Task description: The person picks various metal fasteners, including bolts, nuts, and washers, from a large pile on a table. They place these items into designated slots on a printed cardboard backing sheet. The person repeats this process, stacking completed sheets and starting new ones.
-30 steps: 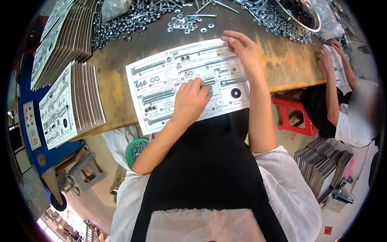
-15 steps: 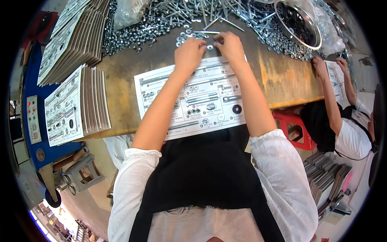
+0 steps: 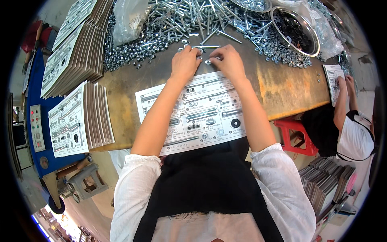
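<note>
A printed card [image 3: 193, 139] with pictures of bolts, nuts and washers lies on the table in front of me, partly under my forearms. Just past its far edge, my left hand [image 3: 185, 63] is closed, with a small silver washer [image 3: 199, 57] at its fingertips. Opposite it, the fingers of my right hand [image 3: 229, 63] are pinched together over small shiny metal, which looks like a washer and is mostly covered. One more washer [image 3: 208, 62] lies beside the right fingertips. A long bolt [image 3: 206, 46] rests beyond both hands, with a few loose washers [image 3: 184, 41] near it.
Piles of nuts [image 3: 135, 52] and bolts [image 3: 203, 18] cover the far side. A steel bowl [image 3: 317, 49] of black parts stands right of them. Stacked cards [image 3: 66, 125] line the left. At the right a co-worker [image 3: 356, 135] handles another card [image 3: 333, 78], near a red stool [image 3: 296, 139].
The whole scene sits slightly lower in the picture. My left hand has come over the loose washers and now pinches one. The co-worker's hands and card have shifted.
</note>
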A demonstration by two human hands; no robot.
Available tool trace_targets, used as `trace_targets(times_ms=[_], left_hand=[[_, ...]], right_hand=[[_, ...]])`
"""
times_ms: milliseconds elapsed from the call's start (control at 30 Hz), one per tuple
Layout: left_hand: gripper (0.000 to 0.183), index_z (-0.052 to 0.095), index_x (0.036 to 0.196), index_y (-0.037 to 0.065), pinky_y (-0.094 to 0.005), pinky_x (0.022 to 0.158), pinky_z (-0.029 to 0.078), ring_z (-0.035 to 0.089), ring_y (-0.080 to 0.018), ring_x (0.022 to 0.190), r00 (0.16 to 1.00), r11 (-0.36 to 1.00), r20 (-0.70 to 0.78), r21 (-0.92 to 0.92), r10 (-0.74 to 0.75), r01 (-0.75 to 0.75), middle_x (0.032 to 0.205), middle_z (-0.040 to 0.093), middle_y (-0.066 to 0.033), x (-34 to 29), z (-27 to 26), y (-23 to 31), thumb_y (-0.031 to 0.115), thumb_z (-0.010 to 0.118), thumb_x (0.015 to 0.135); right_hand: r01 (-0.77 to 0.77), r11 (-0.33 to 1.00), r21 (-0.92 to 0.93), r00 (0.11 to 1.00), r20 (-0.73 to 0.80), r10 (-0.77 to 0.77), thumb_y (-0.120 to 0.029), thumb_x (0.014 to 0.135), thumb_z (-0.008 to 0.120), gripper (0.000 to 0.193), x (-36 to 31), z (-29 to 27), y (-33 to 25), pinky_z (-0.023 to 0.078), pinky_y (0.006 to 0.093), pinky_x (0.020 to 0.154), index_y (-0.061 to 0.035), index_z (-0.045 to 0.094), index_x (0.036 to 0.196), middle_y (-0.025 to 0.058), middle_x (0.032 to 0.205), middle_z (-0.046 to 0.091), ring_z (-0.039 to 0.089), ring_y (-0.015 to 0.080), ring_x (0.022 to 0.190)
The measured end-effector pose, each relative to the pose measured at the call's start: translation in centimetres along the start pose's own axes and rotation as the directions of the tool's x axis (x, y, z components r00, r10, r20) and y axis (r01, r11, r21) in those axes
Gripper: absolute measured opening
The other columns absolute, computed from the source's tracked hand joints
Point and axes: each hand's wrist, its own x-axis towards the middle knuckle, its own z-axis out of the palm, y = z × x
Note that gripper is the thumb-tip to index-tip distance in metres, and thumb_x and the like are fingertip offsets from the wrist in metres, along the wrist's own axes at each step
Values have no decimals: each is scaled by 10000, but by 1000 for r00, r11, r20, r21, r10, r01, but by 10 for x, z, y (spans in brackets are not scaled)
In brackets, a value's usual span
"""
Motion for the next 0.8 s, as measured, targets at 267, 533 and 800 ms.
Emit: trace_targets(times_ms=[267, 533, 800], left_hand=[[203, 720, 976, 133, -413, 854, 488, 637, -274, 985, 995, 998, 87, -39, -48, 51, 1014, 638, -72, 5, -6, 5, 252, 744, 814], [217, 672, 990, 111, -414, 808, 494, 626, -279, 958, 996, 991, -76, -126, -54, 44, 1020, 604, -75, -5, 5, 5, 190, 761, 808], [175, 710, 986, 49, -335, 694, 518, 682, -213, 769, 996, 824, -7, -562, -93, 73, 855, 723, -77, 2, 16, 13, 139, 734, 838]], right_hand=[[-90, 996, -28, 995, 29, 91, -243, 786, 752, 102, 5, -5, 3, 531, 389, 740, -155, 785, 825, 64, 926, 674, 665, 265, 879], [-144, 989, -22, 990, 9, 144, -254, 802, 753, 176, 3, -10, 8, 522, 360, 757, -151, 785, 941, 60, 953, 690, 675, 242, 882], [-167, 970, 176, 980, -76, 183, -113, 885, 622, 179, 5, 5, 33, 525, 403, 823, -96, 738, 1021, 139, 968, 723, 681, 336, 919]])
